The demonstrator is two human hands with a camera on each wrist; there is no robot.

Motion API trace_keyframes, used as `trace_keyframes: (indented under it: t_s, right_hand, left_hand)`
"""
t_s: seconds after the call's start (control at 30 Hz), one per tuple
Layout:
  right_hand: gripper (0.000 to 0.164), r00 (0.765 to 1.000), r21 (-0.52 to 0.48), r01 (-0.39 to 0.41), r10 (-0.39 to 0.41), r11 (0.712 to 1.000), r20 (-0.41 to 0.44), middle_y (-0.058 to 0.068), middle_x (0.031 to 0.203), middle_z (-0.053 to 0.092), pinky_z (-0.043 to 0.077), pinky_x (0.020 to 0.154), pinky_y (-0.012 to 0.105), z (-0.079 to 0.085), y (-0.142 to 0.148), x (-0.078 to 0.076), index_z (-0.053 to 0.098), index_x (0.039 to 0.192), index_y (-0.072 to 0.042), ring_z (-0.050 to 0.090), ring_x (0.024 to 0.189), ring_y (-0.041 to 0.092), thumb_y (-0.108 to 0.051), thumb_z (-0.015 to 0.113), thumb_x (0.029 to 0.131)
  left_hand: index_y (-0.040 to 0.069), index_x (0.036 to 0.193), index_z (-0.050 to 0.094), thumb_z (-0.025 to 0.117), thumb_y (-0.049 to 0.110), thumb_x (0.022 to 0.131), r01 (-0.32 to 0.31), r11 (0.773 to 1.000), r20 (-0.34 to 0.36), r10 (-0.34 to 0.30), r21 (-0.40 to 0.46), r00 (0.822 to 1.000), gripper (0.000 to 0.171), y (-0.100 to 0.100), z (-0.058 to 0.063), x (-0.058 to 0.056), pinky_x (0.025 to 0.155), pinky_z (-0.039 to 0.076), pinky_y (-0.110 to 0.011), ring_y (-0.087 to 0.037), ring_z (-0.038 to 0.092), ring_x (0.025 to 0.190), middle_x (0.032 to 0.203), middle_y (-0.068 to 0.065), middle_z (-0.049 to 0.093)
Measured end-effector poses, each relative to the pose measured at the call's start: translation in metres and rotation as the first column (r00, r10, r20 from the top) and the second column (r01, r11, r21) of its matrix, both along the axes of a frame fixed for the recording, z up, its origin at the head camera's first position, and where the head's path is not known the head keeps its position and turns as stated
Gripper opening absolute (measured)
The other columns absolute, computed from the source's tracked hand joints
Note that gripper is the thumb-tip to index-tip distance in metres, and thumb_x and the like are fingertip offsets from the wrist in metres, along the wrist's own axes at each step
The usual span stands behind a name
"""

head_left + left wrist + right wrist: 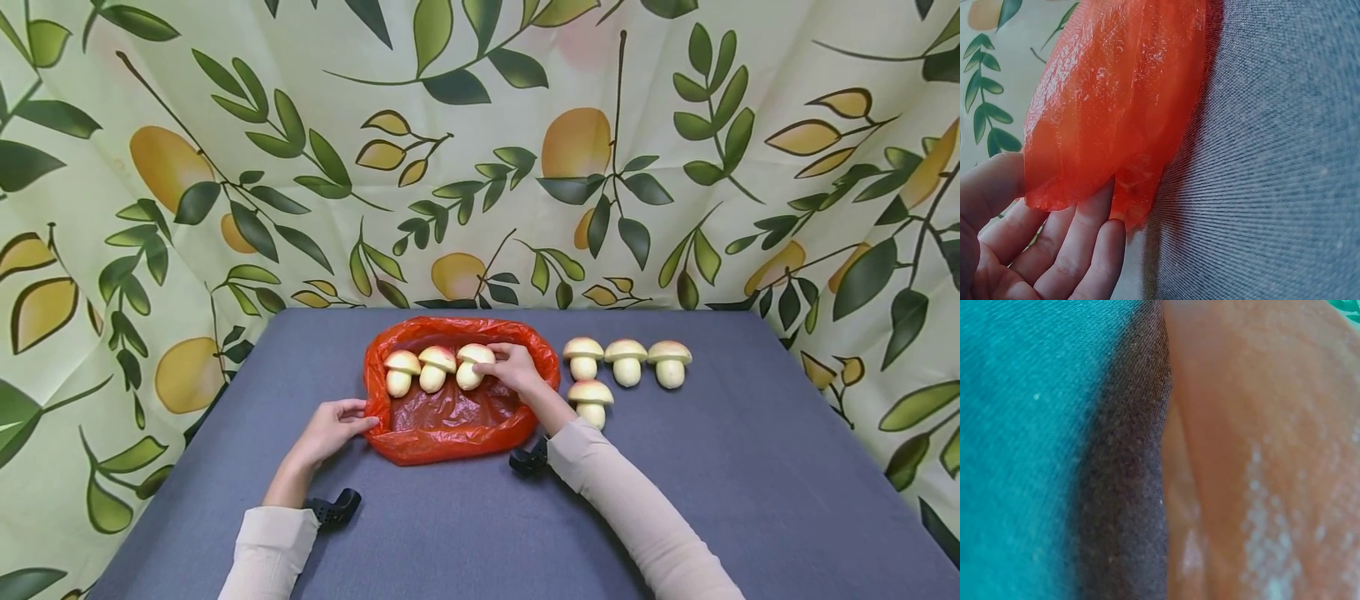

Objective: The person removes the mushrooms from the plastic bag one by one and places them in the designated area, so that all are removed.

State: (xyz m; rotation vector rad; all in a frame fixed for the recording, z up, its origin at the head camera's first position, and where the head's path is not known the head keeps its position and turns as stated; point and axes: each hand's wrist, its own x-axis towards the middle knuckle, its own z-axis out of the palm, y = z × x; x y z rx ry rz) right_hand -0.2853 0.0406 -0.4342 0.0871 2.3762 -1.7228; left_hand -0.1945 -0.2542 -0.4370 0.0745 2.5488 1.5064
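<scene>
A red plastic bag (450, 448) lies with its mouth spread wide and its rim rolled out. Inside it, toward the back, toy mushrooms with cream stems and reddish caps stand in a row: a left mushroom (401, 372), a middle mushroom (436, 369) and a right mushroom (472, 371). My right hand (517, 371) reaches over the bag's right side and grips the right mushroom. At the bag's left edge, my left hand (335, 429) pinches the plastic; in the left wrist view its fingertips (1100, 194) are partly covered by the red film.
Several more mushrooms (626, 362) stand right of the bag, one mushroom (591, 403) nearer, beside the right forearm. The grey-blue table (450, 533) ends at a leaf-patterned cloth (480, 208). A blurred orange-brown surface (1260, 425) fills half the right wrist view.
</scene>
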Motion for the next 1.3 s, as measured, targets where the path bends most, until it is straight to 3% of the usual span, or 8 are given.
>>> trace_keyframes:
  t_s: [0.4,0.7,1.03,1.2,1.3]
  right_hand:
    - [0.055,0.999,-0.043,-0.032,0.03,0.999,-0.04,0.025,0.129,0.062,0.052,0.097,0.038,0.009,0.009,0.011,0.056,0.13,0.003,0.06,0.122,0.033,-0.01,0.075,0.081]
    - [0.056,0.997,-0.048,-0.076,0.075,0.996,-0.019,0.025,0.13,0.061,0.053,0.096,0.038,0.018,0.016,0.021,0.055,0.133,0.001,0.06,0.122,0.034,-0.011,0.074,0.081]
    - [0.056,0.987,-0.075,-0.152,0.149,0.986,-0.053,0.026,0.127,0.062,0.054,0.092,0.038,0.026,0.023,0.033,0.054,0.133,0.001,0.062,0.118,0.035,-0.008,0.073,0.082]
    - [0.056,0.982,-0.092,-0.19,0.187,0.977,-0.042,0.024,0.124,0.064,0.055,0.087,0.037,0.032,0.026,0.04,0.054,0.134,-0.002,0.066,0.111,0.027,-0.01,0.073,0.082]
    - [0.056,0.973,-0.097,-0.226,0.22,0.969,-0.069,0.024,0.123,0.065,0.055,0.079,0.028,0.031,0.028,0.046,0.054,0.133,0.0,0.067,0.105,0.02,-0.01,0.074,0.082]
  left_hand:
    - [-0.015,0.119,0.058,0.065,0.009,0.09,0.008,1.0,0.006,-0.008,-0.003,1.0,0.039,-0.001,0.002,0.001,0.069,0.05,-0.016,0.01,0.061,0.076,0.107,-0.028,0.07]
    - [-0.016,0.118,0.058,0.066,0.008,0.089,-0.011,1.0,0.005,0.011,-0.006,1.0,0.039,-0.001,0.002,0.001,0.068,0.05,-0.016,0.01,0.06,0.074,0.106,-0.028,0.07]
    - [-0.016,0.118,0.058,0.066,0.008,0.089,-0.012,1.0,0.009,0.012,0.001,1.0,0.038,-0.001,0.002,0.0,0.068,0.05,-0.016,0.009,0.061,0.074,0.104,-0.027,0.071]
    - [-0.016,0.117,0.058,0.066,0.008,0.089,-0.016,1.0,0.01,0.016,0.001,1.0,0.038,-0.001,0.002,0.0,0.068,0.05,-0.016,0.009,0.061,0.073,0.103,-0.026,0.072]
    - [-0.016,0.118,0.058,0.066,0.009,0.089,-0.017,1.0,0.012,0.017,-0.001,1.0,0.039,-0.001,0.002,0.0,0.067,0.05,-0.016,0.009,0.061,0.073,0.102,-0.025,0.072]
